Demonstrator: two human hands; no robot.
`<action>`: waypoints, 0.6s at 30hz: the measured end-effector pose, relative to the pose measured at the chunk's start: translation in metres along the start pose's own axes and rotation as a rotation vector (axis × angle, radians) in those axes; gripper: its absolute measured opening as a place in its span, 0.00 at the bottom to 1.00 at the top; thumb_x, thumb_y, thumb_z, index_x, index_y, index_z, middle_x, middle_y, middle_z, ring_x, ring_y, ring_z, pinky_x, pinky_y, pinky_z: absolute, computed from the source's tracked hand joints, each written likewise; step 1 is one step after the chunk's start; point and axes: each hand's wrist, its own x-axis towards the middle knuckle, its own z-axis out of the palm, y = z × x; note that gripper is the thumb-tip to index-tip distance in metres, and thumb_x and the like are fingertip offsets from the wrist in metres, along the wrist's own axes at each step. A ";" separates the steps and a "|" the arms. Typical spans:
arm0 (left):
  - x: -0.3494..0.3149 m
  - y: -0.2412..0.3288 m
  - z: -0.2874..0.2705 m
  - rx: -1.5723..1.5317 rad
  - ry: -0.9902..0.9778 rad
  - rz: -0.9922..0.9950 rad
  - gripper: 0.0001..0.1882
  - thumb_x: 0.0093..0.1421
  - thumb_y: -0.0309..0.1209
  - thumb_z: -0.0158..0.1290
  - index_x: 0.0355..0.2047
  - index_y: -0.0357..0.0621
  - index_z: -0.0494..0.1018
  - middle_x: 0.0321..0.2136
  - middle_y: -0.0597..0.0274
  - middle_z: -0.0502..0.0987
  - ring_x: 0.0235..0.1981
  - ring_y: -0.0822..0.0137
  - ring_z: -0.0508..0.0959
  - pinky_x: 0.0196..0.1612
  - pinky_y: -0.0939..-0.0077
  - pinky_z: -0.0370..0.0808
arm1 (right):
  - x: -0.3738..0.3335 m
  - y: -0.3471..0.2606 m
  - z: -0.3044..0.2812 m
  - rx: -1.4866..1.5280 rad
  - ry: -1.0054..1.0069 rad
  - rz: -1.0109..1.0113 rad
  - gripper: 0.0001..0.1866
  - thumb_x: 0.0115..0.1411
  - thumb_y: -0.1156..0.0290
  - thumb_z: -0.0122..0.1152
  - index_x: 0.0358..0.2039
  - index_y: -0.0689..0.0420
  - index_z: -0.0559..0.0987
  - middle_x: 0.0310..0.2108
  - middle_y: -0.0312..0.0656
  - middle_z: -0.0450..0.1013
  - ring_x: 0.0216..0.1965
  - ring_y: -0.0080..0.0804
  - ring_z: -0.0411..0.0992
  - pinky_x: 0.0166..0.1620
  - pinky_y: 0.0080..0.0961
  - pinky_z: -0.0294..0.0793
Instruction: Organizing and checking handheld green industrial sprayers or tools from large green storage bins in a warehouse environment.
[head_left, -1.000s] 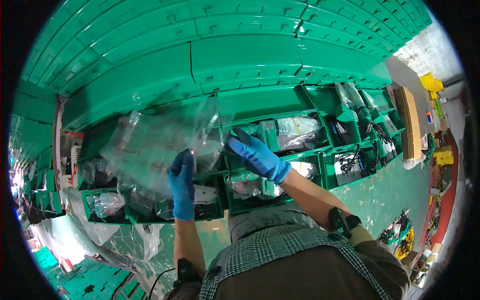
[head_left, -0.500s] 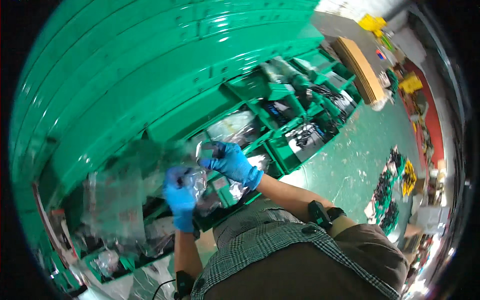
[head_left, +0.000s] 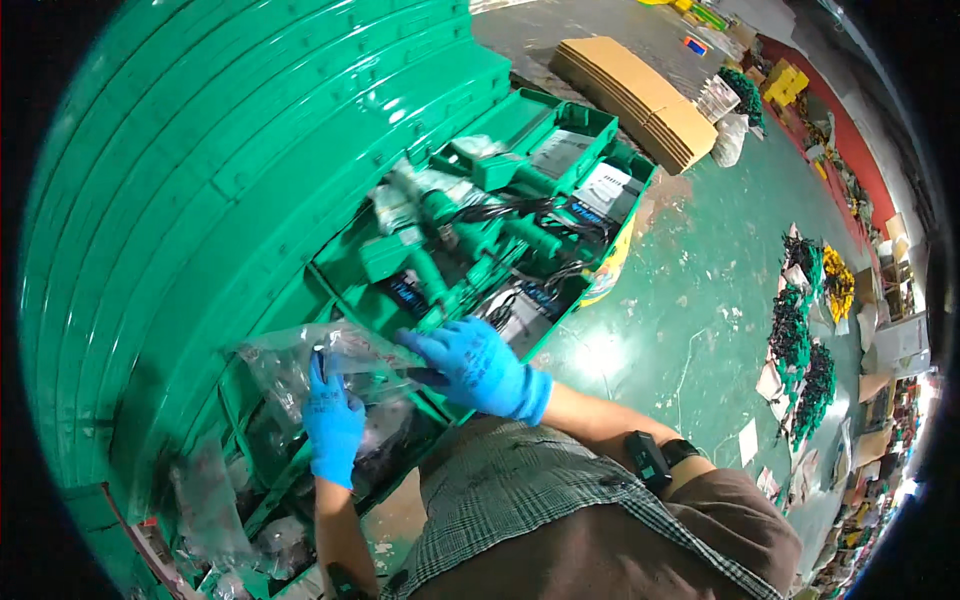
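Note:
A clear plastic bag (head_left: 275,365) stretches between my two blue-gloved hands above the open green cases. My left hand (head_left: 335,425) is closed on the bag's near side, index finger pointing up along it. To its right, my right hand (head_left: 488,372) has its fingers bent round the bag's other side. A small dark piece (head_left: 428,376) shows below its fingertips, and I cannot make out what it is. Just beyond my right hand, an open green case (head_left: 340,285) holds green handheld tools (head_left: 432,285), black cords and printed papers.
Stacked green cases (head_left: 250,190) rise along the left. Flattened cardboard (head_left: 635,95) lies at the far side. Another clear bag (head_left: 212,500) lies over cases at the lower left. On the green floor (head_left: 660,290) to the right are piles of green-and-black parts (head_left: 800,370) and yellow parts (head_left: 838,285).
My view has swung toward the right. The hands have moved further apart, and the plastic bag is now spread between them. Cases with green tools now show more fully beyond the right hand.

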 end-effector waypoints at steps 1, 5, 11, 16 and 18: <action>-0.006 0.006 0.013 -0.023 0.117 -0.021 0.33 0.49 0.23 0.48 0.57 0.39 0.56 0.55 0.42 0.61 0.41 0.48 0.74 0.41 0.64 0.73 | -0.003 0.014 -0.018 0.037 -0.036 0.063 0.29 0.46 0.66 0.64 0.50 0.56 0.69 0.22 0.43 0.70 0.25 0.41 0.70 0.28 0.34 0.68; 0.009 0.059 -0.001 -0.560 0.271 -0.386 0.33 0.53 0.24 0.50 0.58 0.33 0.53 0.52 0.41 0.64 0.47 0.57 0.71 0.50 0.69 0.68 | -0.013 0.149 -0.075 0.105 0.252 0.467 0.21 0.46 0.74 0.60 0.44 0.59 0.71 0.31 0.51 0.72 0.33 0.49 0.72 0.35 0.41 0.71; 0.036 0.091 0.007 -1.011 0.505 -0.497 0.37 0.56 0.27 0.52 0.64 0.42 0.47 0.61 0.55 0.53 0.58 0.61 0.58 0.58 0.64 0.60 | 0.033 0.304 -0.085 -0.125 -0.290 0.807 0.27 0.52 0.60 0.60 0.46 0.65 0.68 0.40 0.64 0.69 0.43 0.53 0.70 0.43 0.40 0.72; 0.080 0.088 0.034 -1.104 0.662 -0.507 0.32 0.60 0.26 0.50 0.62 0.42 0.51 0.60 0.56 0.55 0.56 0.61 0.61 0.57 0.64 0.61 | 0.058 0.324 -0.077 0.197 -0.264 0.768 0.17 0.52 0.62 0.60 0.34 0.65 0.76 0.25 0.49 0.74 0.24 0.38 0.73 0.28 0.32 0.72; 0.104 0.096 0.038 -1.145 0.765 -0.596 0.30 0.60 0.26 0.49 0.61 0.42 0.53 0.60 0.56 0.56 0.56 0.62 0.61 0.57 0.65 0.61 | 0.074 0.328 -0.093 0.563 -0.154 0.917 0.14 0.53 0.63 0.60 0.28 0.63 0.78 0.17 0.37 0.70 0.16 0.22 0.66 0.18 0.23 0.65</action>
